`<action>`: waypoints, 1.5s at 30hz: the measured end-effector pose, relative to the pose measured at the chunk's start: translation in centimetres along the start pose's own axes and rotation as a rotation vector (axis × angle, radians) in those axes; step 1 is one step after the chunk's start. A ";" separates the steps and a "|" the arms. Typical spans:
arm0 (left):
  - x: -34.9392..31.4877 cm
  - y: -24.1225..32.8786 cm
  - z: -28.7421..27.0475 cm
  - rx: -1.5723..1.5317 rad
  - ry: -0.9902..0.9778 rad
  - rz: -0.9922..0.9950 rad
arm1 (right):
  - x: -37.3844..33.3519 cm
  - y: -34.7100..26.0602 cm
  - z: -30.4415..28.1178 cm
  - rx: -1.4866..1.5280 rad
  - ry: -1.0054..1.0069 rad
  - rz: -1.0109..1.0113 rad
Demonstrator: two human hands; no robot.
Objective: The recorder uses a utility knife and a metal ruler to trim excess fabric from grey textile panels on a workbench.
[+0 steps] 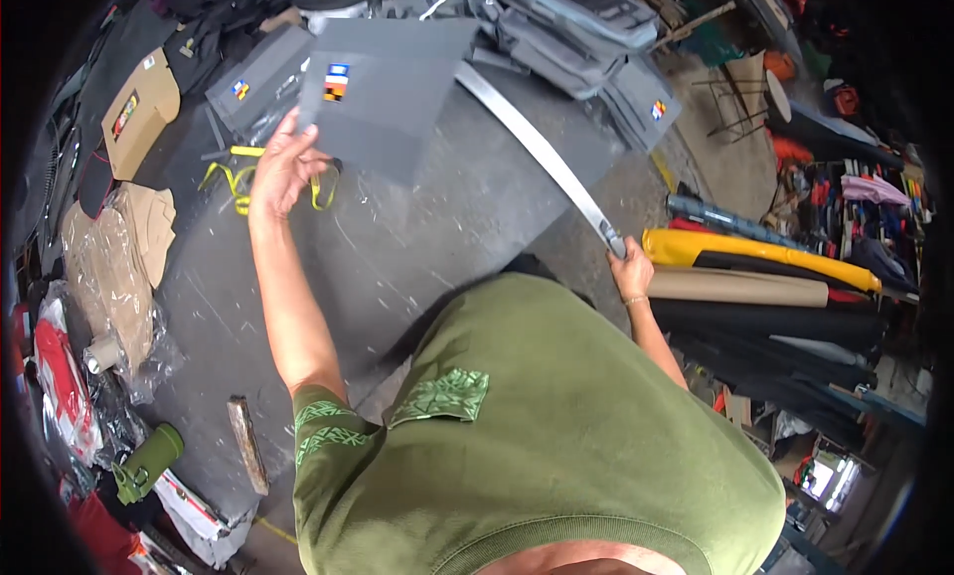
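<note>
A flat grey panel (388,98) with a small multicoloured patch is raised over the table, its lower edge slightly blurred. At its left edge is my left hand (285,167), thumb and index finger pinching it while the other fingers stay spread. My right hand (630,269) is closed around the near end of a long, flat metal ruler (537,153). The ruler slants away to the far left, and its far end meets the panel's right edge in view. Yellow straps (238,182) lie on the table beside my left hand.
Grey pieces with similar patches (253,88) and stacked grey bags (581,38) line the table's far side. At left are a tan cardboard piece (141,113) and plastic-wrapped tan material (109,267). Rolls of material, one yellow (755,255), lie at right. A wooden stick (247,444) rests near left.
</note>
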State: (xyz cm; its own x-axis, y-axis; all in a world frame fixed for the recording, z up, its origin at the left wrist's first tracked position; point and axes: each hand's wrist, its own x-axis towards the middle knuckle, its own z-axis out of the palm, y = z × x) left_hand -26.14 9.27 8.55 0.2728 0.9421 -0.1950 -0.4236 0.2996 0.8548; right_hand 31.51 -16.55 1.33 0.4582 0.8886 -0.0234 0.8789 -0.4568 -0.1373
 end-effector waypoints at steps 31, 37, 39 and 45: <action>-9.4 -17.8 15.1 1.470 0.745 0.256 | 10.8 7.0 2.1 0.540 -0.471 -0.182; -12.3 -25.4 21.1 1.674 0.827 0.010 | 12.6 8.9 1.8 0.560 -0.702 -0.338; -12.2 -25.3 22.9 1.727 0.876 -0.067 | 13.0 9.1 2.9 0.520 -0.717 -0.423; -12.6 -21.6 26.1 1.946 0.903 -0.445 | 13.9 7.3 4.4 0.617 -0.813 -0.425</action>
State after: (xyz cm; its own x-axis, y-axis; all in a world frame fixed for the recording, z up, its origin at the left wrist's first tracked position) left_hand 2.07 -13.03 5.12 -0.5294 0.8450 -0.0753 0.8455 0.5183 -0.1281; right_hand 43.69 -7.31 -4.30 -0.2880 0.8345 -0.4697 0.6235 -0.2089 -0.7534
